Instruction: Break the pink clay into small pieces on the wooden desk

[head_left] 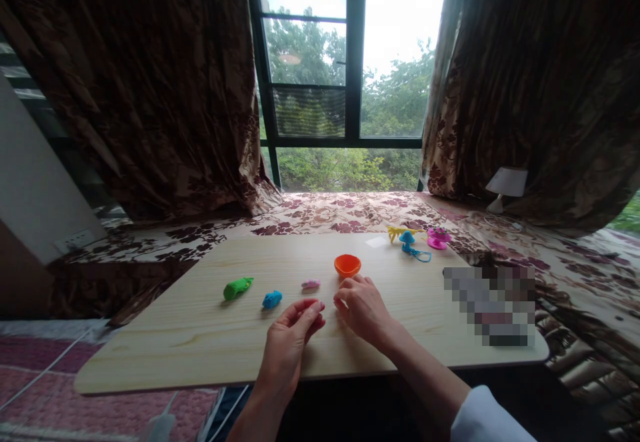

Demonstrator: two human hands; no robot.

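Low over the near part of the table, my left hand (296,325) is closed, thumb and fingertips pinched together. Whatever it may hold is hidden. My right hand (361,301) is beside it with curled fingers, just in front of a small orange bowl (348,267); whether it touches the bowl, I cannot tell. Anything under those fingers is out of sight. Beyond my left hand lies a small pink piece (311,284). To the left are a small blue lump-shaped piece (272,299) and a longer green piece (238,288) with a rounded end.
At the table's far right stand a blue mushroom-shaped piece (407,241), a yellow branching piece (399,231) and a pink dotted piece (439,237). A pixelated area (493,305) covers the right side. The light wooden table (200,342) faces a window; a white lamp (507,182) stands beyond.
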